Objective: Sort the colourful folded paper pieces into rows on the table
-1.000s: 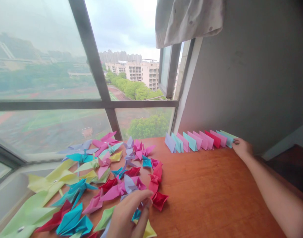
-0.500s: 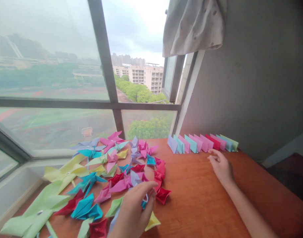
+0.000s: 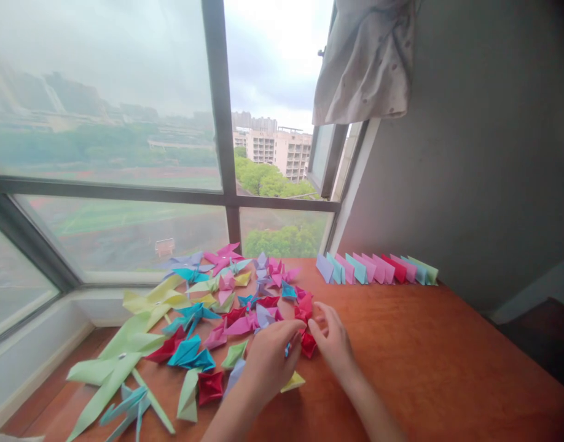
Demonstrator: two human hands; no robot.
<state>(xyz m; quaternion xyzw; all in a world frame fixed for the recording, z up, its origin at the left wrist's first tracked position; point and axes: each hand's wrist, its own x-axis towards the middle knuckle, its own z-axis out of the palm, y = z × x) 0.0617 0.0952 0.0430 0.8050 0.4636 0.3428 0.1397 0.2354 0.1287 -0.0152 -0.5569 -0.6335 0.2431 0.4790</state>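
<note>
Partly hidden behind a person's two hands, red folded paper sits at the right edge of a crowded spread of colourful origami on a brown table (image 3: 429,368). The left hand (image 3: 275,356) covers the near side of it; its thumb and fingers curl close together with a speck of blue between them, and it is hard to tell whether that is something gripped or paper lying beyond. The right hand (image 3: 332,337) is just beside it, fingers loosely bent, thumb and forefinger apart, nothing visible in its grasp. Both forearms run off the bottom edge.

The nearest red piece (image 3: 308,345) shows between the hands as creased, pointed folds; its full shape cannot be made out. A yellow piece (image 3: 293,382) pokes from behind the left hand, and a lavender one (image 3: 235,376) is partly covered by the left forearm. Leftward lie pink, turquoise and green folded shapes, a large pale green pinwheel (image 3: 122,356) with its stick, and a light blue figure (image 3: 132,402) cut off below. Well apart, toward the wall, folded cards (image 3: 376,269) stand in a slanting row.
</note>
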